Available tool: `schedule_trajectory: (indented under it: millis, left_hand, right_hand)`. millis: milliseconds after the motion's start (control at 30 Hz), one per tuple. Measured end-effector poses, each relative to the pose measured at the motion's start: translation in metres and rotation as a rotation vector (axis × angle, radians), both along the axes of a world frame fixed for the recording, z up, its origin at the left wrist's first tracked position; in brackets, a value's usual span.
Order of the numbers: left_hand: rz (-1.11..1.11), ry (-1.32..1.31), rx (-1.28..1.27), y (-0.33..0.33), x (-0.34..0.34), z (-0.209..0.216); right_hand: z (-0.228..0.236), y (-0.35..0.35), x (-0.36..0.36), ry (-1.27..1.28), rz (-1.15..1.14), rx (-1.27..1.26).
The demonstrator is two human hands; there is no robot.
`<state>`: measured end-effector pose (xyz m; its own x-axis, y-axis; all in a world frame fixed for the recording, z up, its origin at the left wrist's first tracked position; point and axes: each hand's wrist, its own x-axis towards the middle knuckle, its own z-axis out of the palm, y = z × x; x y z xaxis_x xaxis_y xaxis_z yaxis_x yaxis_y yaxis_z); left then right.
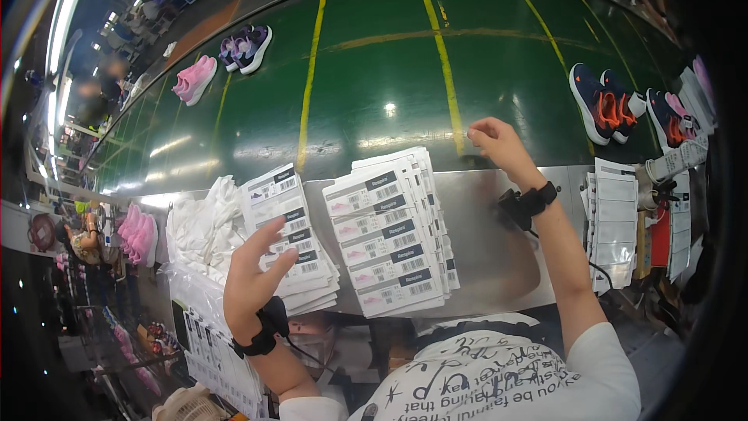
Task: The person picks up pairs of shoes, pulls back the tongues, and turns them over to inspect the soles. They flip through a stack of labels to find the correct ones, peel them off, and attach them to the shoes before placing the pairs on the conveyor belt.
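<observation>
Head view, looking down over a steel counter (499, 265) at the edge of a wide green conveyor belt (374, 86) striped with yellow lines. Left hand (253, 269) is up and open, fingers spread and slightly curled, hovering right over the left stack of white barcode labels (292, 238), fingertips just above the fanned sheets; whether it actually touches them I cannot tell. A black strap wraps that wrist. Beside it, a second, bigger stack of labels (393, 242) lies fanned out on the counter, the two piles nearly touching. Over on the other side, the right hand (495, 144) is raised above the near edge of the belt, fingers curled in toward the palm in a loose fist, nothing visible in its grip, well apart from both piles. It wears a black wrist strap too, with a cable trailing down the forearm. Left of the labels sits a heap of white tissue paper (199, 226), and below it a clear bag of more printed tags (214, 343). Out on the belt: a pink pair of shoes (195, 78) and a purple pair (247, 47) far left, a navy-and-orange pair (604, 101) to the right. More white sheets (615, 218) stand stacked at the counter's right end.
</observation>
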<state>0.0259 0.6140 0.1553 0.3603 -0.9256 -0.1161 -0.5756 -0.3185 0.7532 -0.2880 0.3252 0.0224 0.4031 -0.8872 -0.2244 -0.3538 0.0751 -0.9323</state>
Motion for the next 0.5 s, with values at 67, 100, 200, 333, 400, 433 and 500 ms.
schedule_trajectory:
  millis: [67,100,200,333,400,433,500]
  left_hand:
    - [-0.156,0.056,0.001,-0.030,-0.004,0.001]
    - [-0.307,0.109,0.003,-0.048,-0.008,0.001]
    - [-0.355,-0.051,0.078,-0.109,-0.030,-0.014]
    - [-0.419,-0.349,0.161,-0.156,-0.049,-0.072]
    - [-0.560,-0.497,0.205,-0.168,-0.057,-0.104]
    - [-0.576,-0.453,0.167,-0.171,-0.055,-0.114]
    - [-0.680,-0.478,0.306,-0.178,-0.050,-0.092]
  right_hand:
    - [-0.014,-0.005,-0.009,-0.096,-0.065,0.190]
    - [-0.023,-0.008,-0.014,-0.197,-0.125,0.379]
    - [-0.047,-0.016,-0.023,-0.386,-0.127,0.434]
    - [-0.041,-0.014,-0.032,-0.645,-0.133,0.515]
    - [-0.048,-0.015,-0.043,-0.705,-0.138,0.582]
    - [-0.049,-0.015,-0.044,-0.725,-0.150,0.638]
    - [-0.047,-0.012,-0.044,-0.736,-0.166,0.651]
